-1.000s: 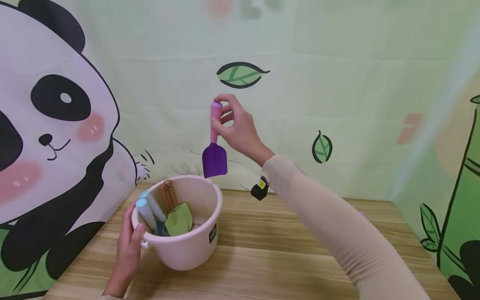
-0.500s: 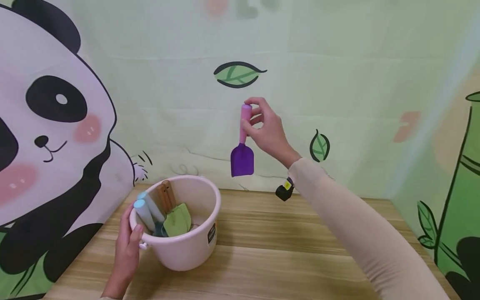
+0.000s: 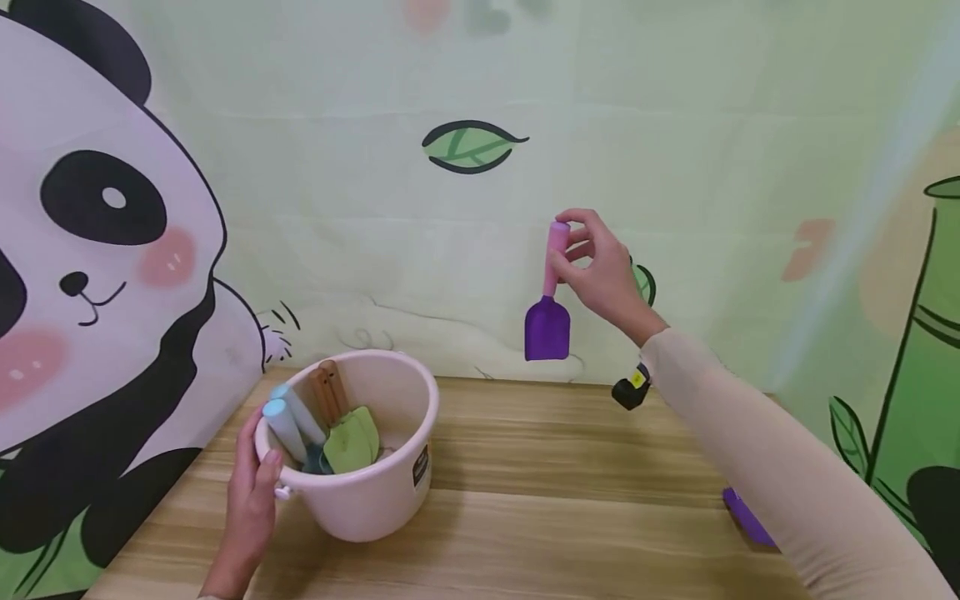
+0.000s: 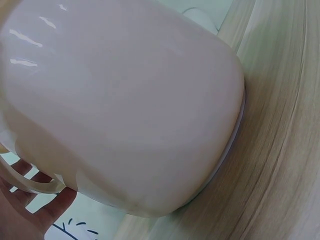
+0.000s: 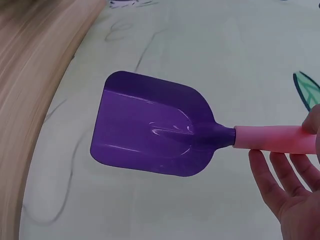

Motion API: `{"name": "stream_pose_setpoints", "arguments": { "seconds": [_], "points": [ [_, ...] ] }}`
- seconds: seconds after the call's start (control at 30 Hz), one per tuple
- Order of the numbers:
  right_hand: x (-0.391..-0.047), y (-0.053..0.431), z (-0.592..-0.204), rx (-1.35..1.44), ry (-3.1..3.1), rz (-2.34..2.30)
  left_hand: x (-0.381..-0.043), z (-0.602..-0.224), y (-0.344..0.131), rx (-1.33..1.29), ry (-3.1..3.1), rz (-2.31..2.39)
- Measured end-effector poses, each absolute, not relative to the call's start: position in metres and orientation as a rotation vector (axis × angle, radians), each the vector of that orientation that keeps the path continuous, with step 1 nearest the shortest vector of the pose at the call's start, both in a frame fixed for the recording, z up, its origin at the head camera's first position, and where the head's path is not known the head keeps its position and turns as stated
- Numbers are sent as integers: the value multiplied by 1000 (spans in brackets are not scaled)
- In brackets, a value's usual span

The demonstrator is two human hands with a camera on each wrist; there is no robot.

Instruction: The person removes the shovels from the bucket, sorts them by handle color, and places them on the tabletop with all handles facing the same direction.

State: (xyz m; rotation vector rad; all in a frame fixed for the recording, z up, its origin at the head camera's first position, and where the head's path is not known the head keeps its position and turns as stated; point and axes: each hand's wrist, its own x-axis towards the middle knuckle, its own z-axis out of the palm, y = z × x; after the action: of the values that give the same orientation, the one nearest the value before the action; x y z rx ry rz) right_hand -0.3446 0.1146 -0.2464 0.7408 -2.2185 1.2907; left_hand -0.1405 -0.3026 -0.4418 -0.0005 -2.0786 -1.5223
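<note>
A toy shovel [image 3: 547, 329] with a purple blade and pink handle hangs blade-down above the table, its handle pinched by my right hand [image 3: 603, 271]. In the right wrist view, the thumb and fingers hold the pink handle [image 5: 275, 139]. At the left, my left hand [image 3: 251, 492] grips the rim of a pale pink bucket [image 3: 375, 504], which stands on the table. Leaning inside the bucket are light-blue handles [image 3: 288, 425], brown handles [image 3: 328, 392] and green blades [image 3: 352, 442]. The left wrist view shows mostly the bucket's outer wall [image 4: 125, 100], with fingers at its rim.
A purple object [image 3: 748, 521] lies on the wooden table [image 3: 525, 533] at the right, partly hidden by the right sleeve [image 3: 772, 458]. A printed panda backdrop [image 3: 337, 167] rises behind the table. A black device [image 3: 632, 387] sits on the right wrist.
My right hand has carried the toy shovel to the right, away from above the bucket. A purple object has come into sight beside the right sleeve. The left hand stays on the bucket.
</note>
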Motion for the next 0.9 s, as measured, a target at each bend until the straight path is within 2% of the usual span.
{"name": "stream_pose_setpoints", "arguments": {
  "seconds": [0.43, 0.9],
  "points": [
    [-345, 185, -273, 631, -2334, 1171, -139, -442, -303, 23, -2079, -1512],
    [-342, 226, -295, 550, -2438, 1111, -141, -444, -304, -29, -2080, -1501]
  ]
}}
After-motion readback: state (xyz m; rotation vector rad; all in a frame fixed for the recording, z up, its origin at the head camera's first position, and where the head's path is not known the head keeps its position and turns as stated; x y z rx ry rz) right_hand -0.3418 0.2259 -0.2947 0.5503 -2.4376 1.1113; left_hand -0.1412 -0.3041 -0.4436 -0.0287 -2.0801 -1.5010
